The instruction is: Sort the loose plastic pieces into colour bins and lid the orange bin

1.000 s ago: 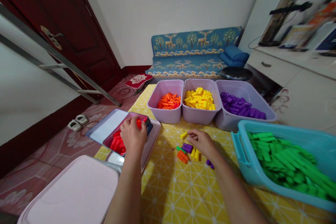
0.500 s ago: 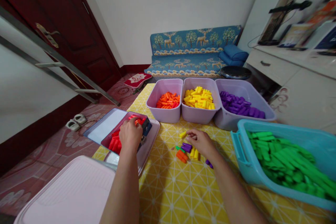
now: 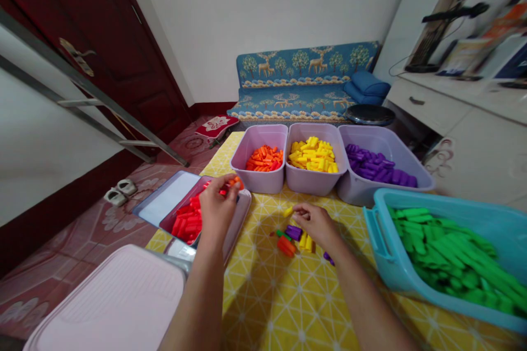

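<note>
My left hand (image 3: 217, 205) is above the right edge of a box of red plastic pieces (image 3: 187, 222), its fingers pinching a small orange plastic piece (image 3: 235, 181). Over the middle of the table, my right hand (image 3: 316, 224) holds a small yellow plastic piece (image 3: 287, 211) between thumb and fingertips. Just below that hand lies a loose group: orange pieces (image 3: 286, 247), purple pieces (image 3: 293, 232), a green piece (image 3: 280, 234) and yellow pieces (image 3: 306, 242). Another purple piece (image 3: 328, 258) lies by my right wrist.
Three lilac bins stand along the far side, with orange pieces (image 3: 264, 159), yellow pieces (image 3: 313, 154) and purple pieces (image 3: 379, 164). A turquoise bin (image 3: 381, 247) of green pieces is at right. A pink lid (image 3: 111, 301) lies at near left, beside the yellow tablecloth (image 3: 272, 307).
My left hand has risen out of the red box and moved right, now with an orange piece in its fingers. My right hand stays nearly still with the yellow piece.
</note>
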{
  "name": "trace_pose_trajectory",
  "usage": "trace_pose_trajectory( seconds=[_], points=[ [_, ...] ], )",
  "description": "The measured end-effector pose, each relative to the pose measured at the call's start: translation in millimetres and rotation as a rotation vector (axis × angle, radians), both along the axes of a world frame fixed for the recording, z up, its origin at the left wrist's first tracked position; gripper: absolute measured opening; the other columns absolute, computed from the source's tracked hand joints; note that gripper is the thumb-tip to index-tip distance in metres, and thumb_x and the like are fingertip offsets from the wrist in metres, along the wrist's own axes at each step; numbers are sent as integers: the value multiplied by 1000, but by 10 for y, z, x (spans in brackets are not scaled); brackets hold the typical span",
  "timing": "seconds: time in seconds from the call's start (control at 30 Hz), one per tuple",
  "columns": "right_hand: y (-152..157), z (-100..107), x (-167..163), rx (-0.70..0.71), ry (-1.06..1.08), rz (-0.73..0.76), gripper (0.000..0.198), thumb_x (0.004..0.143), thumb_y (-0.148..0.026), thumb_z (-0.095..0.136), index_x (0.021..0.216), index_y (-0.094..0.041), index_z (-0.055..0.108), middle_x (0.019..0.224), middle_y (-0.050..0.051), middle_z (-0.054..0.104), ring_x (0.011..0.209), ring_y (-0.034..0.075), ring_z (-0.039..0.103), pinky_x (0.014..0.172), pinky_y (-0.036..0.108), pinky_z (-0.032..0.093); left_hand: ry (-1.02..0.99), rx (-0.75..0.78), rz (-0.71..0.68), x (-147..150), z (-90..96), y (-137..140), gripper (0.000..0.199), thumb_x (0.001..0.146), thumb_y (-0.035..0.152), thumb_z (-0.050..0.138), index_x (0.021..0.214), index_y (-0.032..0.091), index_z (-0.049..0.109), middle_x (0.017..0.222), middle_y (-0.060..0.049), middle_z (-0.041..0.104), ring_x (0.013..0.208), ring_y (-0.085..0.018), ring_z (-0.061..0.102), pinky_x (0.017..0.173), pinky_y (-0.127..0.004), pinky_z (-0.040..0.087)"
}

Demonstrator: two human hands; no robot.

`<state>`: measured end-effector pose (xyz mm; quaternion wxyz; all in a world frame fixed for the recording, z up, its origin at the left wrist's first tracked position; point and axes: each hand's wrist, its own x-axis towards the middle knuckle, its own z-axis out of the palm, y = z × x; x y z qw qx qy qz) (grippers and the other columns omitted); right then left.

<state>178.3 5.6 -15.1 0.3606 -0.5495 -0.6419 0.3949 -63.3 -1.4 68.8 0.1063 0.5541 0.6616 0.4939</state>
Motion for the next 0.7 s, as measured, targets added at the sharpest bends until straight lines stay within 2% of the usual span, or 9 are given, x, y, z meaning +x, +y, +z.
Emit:
trace_pose_trajectory(
  seconds=[0.1, 0.2, 0.3, 0.4, 0.5, 0.63, 0.7],
  points=[
    [-34, 130, -65, 29, 64, -25, 34, 77, -35, 62, 105, -15, 66, 93, 9, 72, 79, 19, 67, 71, 30, 53, -461, -119, -386, 309, -99, -52, 31, 72, 38, 72, 93, 15, 69, 80, -5, 72, 66, -15, 65, 61, -24, 51],
    [-92, 305, -126, 54, 231, 11, 45, 79, -42, 64, 116, -16, 62, 98, 8, 70, 81, 18, 67, 68, 28, 54, -739, -274, -562, 575, -208, -83, 40, 61, 39, 83, 86, 14, 65, 71, -2, 70, 58, -13, 65, 55, -22, 51],
    [-132, 417, -138, 144, 303, 18, 36, 80, -40, 66, 107, -17, 66, 95, 7, 70, 79, 17, 66, 68, 28, 53, -870, -322, -578, 730, -273, -102, 44, 54, 39, 88, 80, 14, 63, 65, -1, 69, 53, -12, 64, 54, -22, 52],
    [-132, 440, -106, 251, 210, 14, 20, 80, -32, 66, 94, -19, 71, 93, 6, 70, 80, 17, 64, 66, 27, 50, -958, -318, -565, 785, -313, -118, 45, 54, 40, 88, 81, 13, 64, 67, -2, 71, 53, -11, 64, 56, -23, 54],
    [-118, 432, -77, 250, 184, 14, 18, 78, -27, 67, 94, -19, 71, 91, 5, 70, 78, 16, 63, 62, 25, 49, -1030, -311, -570, 794, -364, -129, 43, 57, 38, 87, 84, 13, 66, 71, -3, 73, 58, -12, 67, 60, -23, 55],
    [-120, 457, -73, 227, 197, -20, 19, 78, -29, 67, 92, -18, 72, 89, 6, 72, 79, 18, 66, 71, 29, 51, -1079, -291, -565, 792, -428, -123, 40, 60, 37, 86, 87, 13, 67, 71, -2, 73, 59, -11, 67, 60, -21, 54],
    [-129, 478, -72, 190, 199, -28, 19, 78, -32, 66, 90, -17, 72, 85, 6, 73, 76, 18, 67, 71, 30, 52, -1052, -272, -544, 786, -446, -116, 39, 62, 37, 86, 87, 13, 68, 70, -1, 72, 57, -9, 65, 58, -19, 52]
  ],
)
